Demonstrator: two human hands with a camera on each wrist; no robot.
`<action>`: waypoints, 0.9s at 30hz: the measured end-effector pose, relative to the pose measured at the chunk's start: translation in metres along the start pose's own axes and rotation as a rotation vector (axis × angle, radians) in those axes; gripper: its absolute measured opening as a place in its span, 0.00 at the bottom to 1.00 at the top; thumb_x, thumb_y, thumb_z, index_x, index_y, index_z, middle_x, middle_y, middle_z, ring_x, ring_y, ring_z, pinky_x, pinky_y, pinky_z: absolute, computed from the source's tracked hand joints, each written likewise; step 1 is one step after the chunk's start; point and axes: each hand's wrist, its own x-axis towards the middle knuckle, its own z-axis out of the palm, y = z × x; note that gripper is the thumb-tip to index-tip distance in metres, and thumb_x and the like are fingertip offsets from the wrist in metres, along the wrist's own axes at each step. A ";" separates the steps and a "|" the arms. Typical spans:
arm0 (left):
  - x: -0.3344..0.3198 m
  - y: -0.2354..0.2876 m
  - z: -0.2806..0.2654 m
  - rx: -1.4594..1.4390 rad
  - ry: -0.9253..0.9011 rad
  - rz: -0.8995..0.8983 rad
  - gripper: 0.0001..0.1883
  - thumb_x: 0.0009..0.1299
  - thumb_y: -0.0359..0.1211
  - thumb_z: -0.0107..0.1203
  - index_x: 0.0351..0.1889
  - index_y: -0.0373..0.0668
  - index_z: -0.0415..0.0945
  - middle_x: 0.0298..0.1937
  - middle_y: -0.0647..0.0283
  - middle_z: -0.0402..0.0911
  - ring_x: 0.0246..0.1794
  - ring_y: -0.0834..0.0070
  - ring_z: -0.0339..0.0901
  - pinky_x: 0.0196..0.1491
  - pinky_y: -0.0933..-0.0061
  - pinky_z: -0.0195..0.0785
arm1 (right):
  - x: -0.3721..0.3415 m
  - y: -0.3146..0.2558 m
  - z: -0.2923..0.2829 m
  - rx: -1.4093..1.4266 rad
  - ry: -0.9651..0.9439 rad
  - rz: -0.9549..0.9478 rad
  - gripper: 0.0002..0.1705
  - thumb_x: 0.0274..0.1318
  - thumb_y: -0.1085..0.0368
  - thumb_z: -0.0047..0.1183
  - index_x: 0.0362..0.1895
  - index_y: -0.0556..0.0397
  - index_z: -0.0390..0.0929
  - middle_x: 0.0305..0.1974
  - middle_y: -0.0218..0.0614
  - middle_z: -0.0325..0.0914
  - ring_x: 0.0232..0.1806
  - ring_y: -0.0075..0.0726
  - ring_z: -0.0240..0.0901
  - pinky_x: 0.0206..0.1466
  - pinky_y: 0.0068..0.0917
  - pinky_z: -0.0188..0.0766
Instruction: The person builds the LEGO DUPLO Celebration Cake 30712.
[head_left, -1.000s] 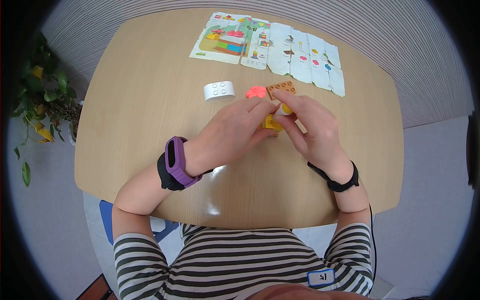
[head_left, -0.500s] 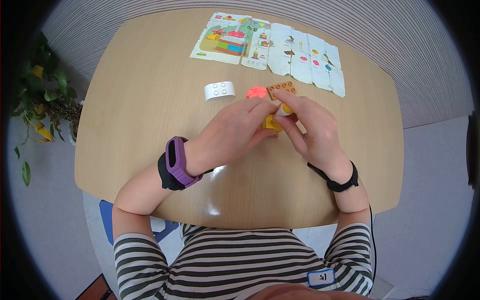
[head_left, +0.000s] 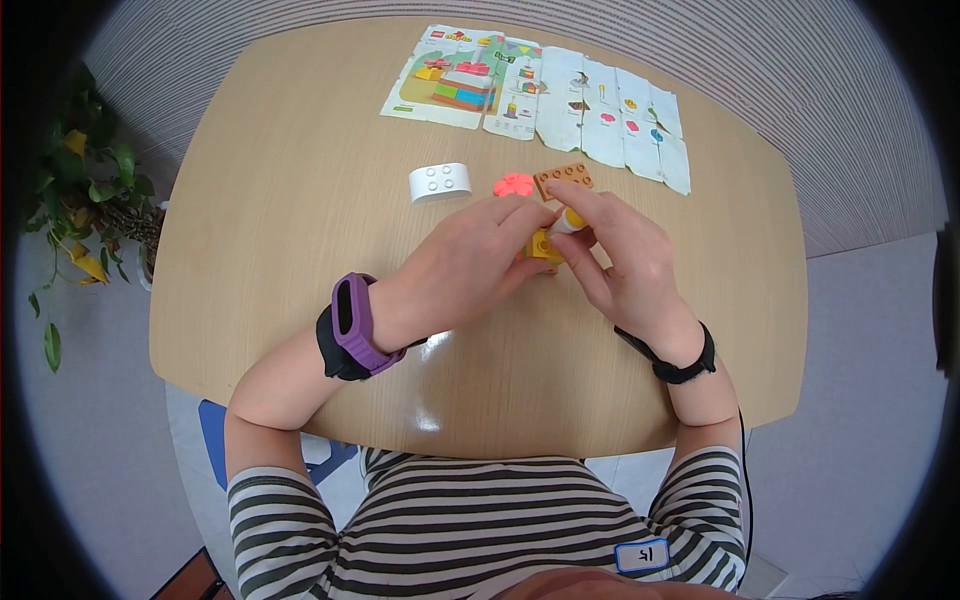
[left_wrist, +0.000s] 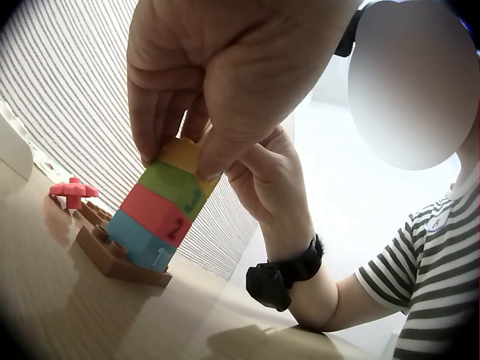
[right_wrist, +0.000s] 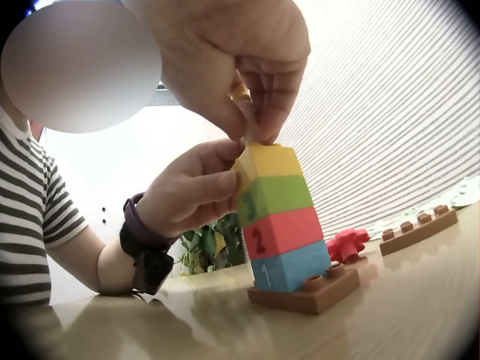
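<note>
Nothing shifted | left hand [head_left: 462, 262] grips yellow brick [right_wrist: 274, 160] | right hand [head_left: 632, 262] pinches candle [head_left: 568, 221] | table edge [head_left: 520, 453] well apart

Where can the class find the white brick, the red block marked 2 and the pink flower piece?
White brick [head_left: 440, 178]: head view, middle of its studded face.
Red block [right_wrist: 291, 232]: right wrist view, the side beside its numbered one.
Pink flower piece [head_left: 513, 186]: head view, middle of its top.

Five bricks [right_wrist: 283, 229], two plates [head_left: 575, 179], one flower [head_left: 514, 186] and one candle [head_left: 567, 222] show.
</note>
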 end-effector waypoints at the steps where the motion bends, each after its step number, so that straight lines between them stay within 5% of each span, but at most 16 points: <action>1: 0.000 0.000 0.000 -0.002 0.000 0.001 0.20 0.60 0.27 0.62 0.49 0.36 0.70 0.43 0.53 0.76 0.42 0.55 0.75 0.44 0.62 0.70 | 0.000 0.000 0.000 0.002 0.000 0.002 0.27 0.49 0.75 0.58 0.56 0.51 0.73 0.30 0.37 0.76 0.29 0.39 0.74 0.32 0.32 0.73; 17: -0.001 -0.004 0.001 -0.012 0.004 0.039 0.21 0.59 0.28 0.62 0.49 0.36 0.70 0.40 0.54 0.75 0.38 0.56 0.74 0.40 0.62 0.68 | 0.000 0.000 0.000 0.022 -0.030 0.011 0.28 0.47 0.74 0.59 0.56 0.51 0.72 0.29 0.36 0.72 0.27 0.39 0.71 0.29 0.32 0.71; 27: 0.002 0.003 -0.018 0.039 -0.129 -0.132 0.25 0.65 0.35 0.61 0.58 0.37 0.68 0.49 0.53 0.77 0.47 0.56 0.76 0.49 0.62 0.69 | 0.005 0.005 -0.015 0.215 -0.049 0.091 0.24 0.53 0.70 0.56 0.56 0.53 0.72 0.42 0.40 0.76 0.40 0.41 0.74 0.41 0.30 0.73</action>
